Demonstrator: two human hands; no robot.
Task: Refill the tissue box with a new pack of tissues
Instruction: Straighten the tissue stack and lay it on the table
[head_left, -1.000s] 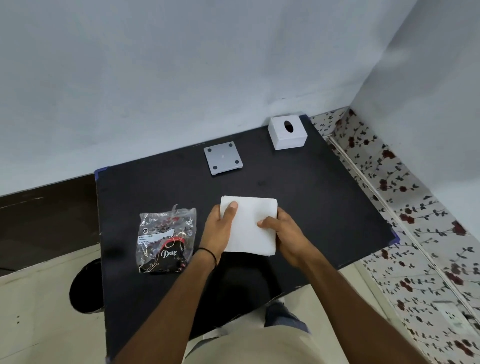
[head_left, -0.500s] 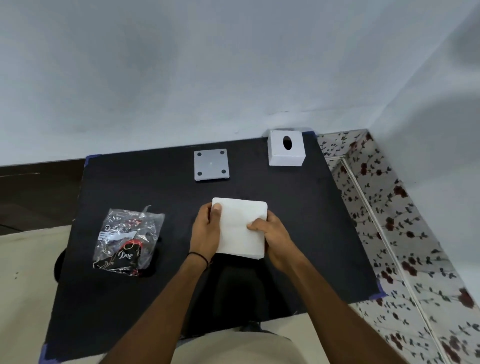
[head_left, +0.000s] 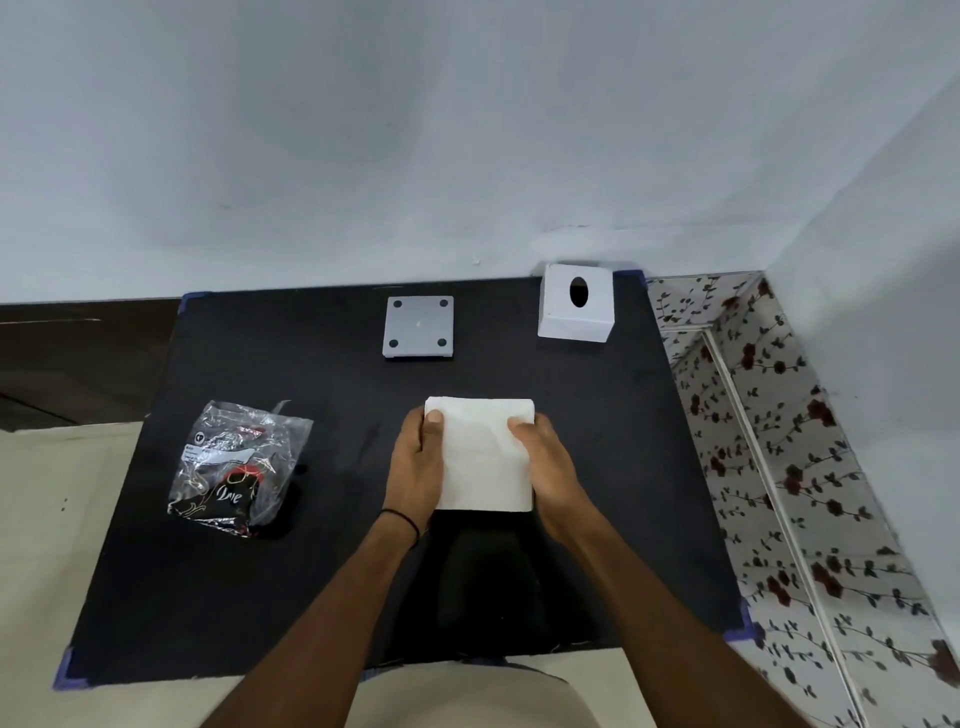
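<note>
The left hand (head_left: 415, 462) grips the left edge of the stack of tissues (head_left: 485, 460) in the middle of the frame, thumb laid on top near the far corner. The right hand (head_left: 545, 467) grips the right edge the same way; the other fingers of both are hidden by the stack. The stack is plain white, square, several layers thick, with its top sheet faintly creased, and sits low over the black table (head_left: 597, 441). The white tissue box (head_left: 576, 306), with a dark oval slot on top, stands at the table's upper right corner, well apart from the hands. A grey square base plate (head_left: 418, 326) with four dark dots lies left of the box. A crumpled clear plastic wrapper (head_left: 239, 467) lies at centre left.
</note>
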